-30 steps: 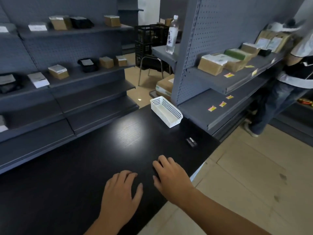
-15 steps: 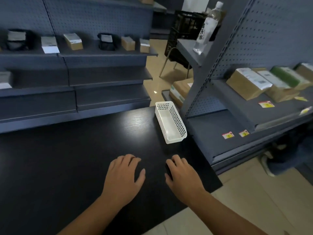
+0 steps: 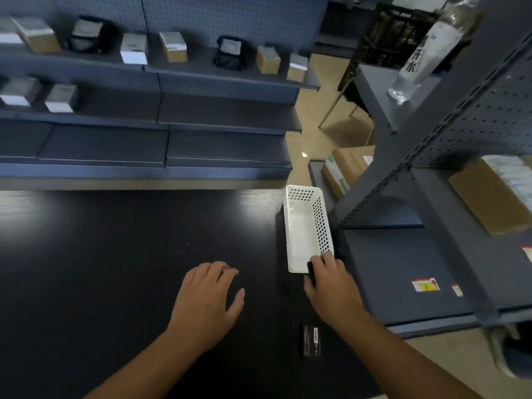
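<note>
At the white basket's point(image 3: 320, 223) near end, the right hand point(image 3: 331, 286) pinches a small black item point(image 3: 311, 272); next, probably, lift it over the rim and release.

Grey shelving point(image 3: 230, 110) runs across 11 o'clock with small boxes point(image 3: 172, 47) on it, water bottle point(image 3: 417, 59) up at 1, brown parcel point(image 3: 489, 203) shelved around 3.

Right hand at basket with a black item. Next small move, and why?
Probably lift the black item over the near rim of the basket and let go: the right hand grips it right at that rim, and the basket looks empty.
</note>
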`<state>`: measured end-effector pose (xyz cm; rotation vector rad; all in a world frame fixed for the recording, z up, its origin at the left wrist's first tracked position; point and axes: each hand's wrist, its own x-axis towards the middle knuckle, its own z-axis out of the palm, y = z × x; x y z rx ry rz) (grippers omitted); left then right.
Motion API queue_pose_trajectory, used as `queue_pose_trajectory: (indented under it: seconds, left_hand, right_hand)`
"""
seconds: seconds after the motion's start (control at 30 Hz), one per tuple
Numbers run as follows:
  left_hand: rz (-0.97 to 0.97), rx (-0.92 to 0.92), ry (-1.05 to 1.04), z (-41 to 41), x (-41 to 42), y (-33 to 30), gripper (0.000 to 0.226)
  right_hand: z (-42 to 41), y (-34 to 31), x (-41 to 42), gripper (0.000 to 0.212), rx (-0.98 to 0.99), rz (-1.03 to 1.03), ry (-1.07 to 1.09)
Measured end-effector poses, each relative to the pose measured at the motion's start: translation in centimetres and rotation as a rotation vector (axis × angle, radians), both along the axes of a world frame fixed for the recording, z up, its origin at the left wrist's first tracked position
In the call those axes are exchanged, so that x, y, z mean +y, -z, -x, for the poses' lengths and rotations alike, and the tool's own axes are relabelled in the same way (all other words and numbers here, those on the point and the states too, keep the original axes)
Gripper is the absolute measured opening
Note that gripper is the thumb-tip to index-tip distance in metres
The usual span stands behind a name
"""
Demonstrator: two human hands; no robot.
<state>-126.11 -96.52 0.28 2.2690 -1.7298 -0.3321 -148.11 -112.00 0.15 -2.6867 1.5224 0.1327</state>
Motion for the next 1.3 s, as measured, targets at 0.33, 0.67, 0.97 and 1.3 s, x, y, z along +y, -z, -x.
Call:
queue_pose_trajectory:
  seconds: [0.33, 0.67, 0.97, 1.3]
  left_hand:
    - [-0.118, 0.002, -0.161, 1.1, -0.8, 2.4, 0.041]
    - [-0.127, -0.007, -0.184, 1.0, 0.3, 2.5, 0.044]
    - [-0.093, 0.032, -0.116, 0.0, 2.9, 2.4, 0.043]
    - [-0.128, 0.001, -0.19, 0.9, 10.0, 2.2, 0.041]
  right_hand:
    - [-4.4, 8.0, -12.5, 0.043, 0.033, -0.125, 0.055]
    - [-2.1, 8.2, -10.6, 0.027, -0.147, -0.081, -0.021]
    - [8.5, 10.0, 6.4, 0.084, 0.065, -0.453, -0.213]
    - [8.5, 9.6, 6.1, 0.066, 0.089, -0.434, -0.261]
